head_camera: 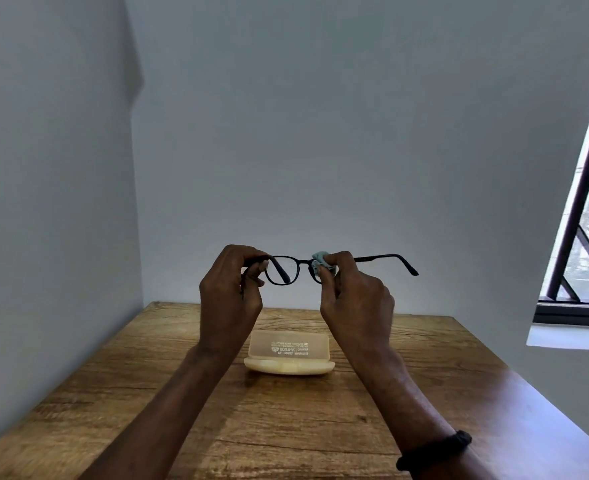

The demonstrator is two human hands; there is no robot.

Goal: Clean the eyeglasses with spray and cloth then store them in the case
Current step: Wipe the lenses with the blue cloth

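At the centre of the frame, the left hand (229, 289) has its fingers clamped on the left end of the black thin-rimmed eyeglasses (286, 270), held above the wooden counter (147, 393). The right hand (357, 299) pinches a small pale-blue cloth (320, 259) over the right lens. Below them the cream plastic case (289, 353) lies open on the counter.

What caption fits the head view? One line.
Left hand steadies eyeglasses; right hand wipes lens with cloth above open case.
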